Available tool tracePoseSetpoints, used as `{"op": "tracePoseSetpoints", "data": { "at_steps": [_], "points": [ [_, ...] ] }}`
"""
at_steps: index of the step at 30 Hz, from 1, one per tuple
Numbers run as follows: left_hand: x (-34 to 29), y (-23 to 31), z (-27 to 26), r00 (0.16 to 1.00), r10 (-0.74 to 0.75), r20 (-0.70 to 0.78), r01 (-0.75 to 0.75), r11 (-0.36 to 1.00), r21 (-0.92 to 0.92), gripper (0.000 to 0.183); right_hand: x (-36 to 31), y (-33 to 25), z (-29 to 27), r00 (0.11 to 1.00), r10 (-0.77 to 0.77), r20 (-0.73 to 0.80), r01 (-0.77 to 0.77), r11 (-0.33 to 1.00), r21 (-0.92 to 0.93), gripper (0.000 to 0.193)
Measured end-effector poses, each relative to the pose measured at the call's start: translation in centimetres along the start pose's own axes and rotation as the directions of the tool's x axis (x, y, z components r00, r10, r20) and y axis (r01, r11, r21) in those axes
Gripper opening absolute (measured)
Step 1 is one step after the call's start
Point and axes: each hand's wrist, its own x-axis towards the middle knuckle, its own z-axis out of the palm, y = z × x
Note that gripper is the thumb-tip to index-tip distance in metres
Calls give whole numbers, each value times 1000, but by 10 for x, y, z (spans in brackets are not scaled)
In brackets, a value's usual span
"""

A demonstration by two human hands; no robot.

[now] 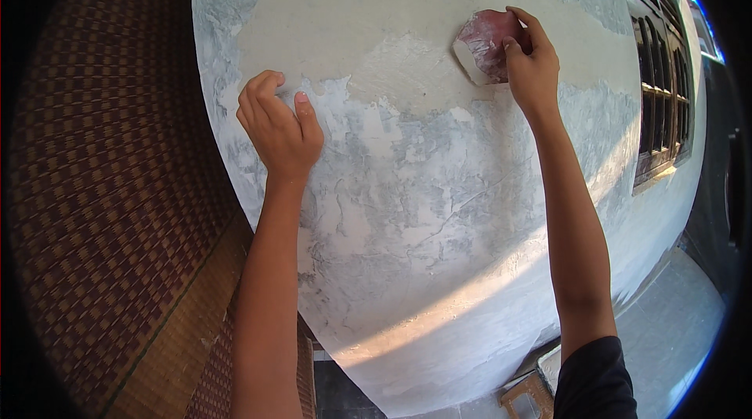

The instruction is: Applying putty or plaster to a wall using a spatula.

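Note:
A wall (407, 176) fills the middle, its grey surface patched with white filler. Across its upper part runs a wide beige band of smooth putty (337, 19). My right hand (534, 66) grips a maroon putty scraper (489, 39) by its right side, thumb in front. White putty is smeared over the scraper's face, and its pale lower-left edge lies at or close to the beige band. On the left, my left hand (280, 123) is raised near the lower border of that band. Its fingers are bent, the thumb stands apart, and nothing is in it. Whether it touches the wall I cannot tell.
A brown woven mat (110, 145) covers the left side beside the wall's edge. At the right is a dark wooden window with bars (659, 98). Low down, a small brown frame-like object (526, 399) sits near the wall's foot. Sunlight crosses the lower wall diagonally.

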Motion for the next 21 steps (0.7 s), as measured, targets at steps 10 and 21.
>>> {"op": "tracePoseSetpoints", "data": {
  "at_steps": [10, 21],
  "points": [
    [0, -2, 0, 1000, 6, -12, -6, 1000, 12, 31, -15, -10, 8, 998, -40, 38, 32, 984, 175, 44],
    [3, -1, -2, 1000, 13, -13, -13, 1000, 19, 31, -5, -8, 12, 995, -98, 8, 98, 992, -77, 43]
  ]
}}
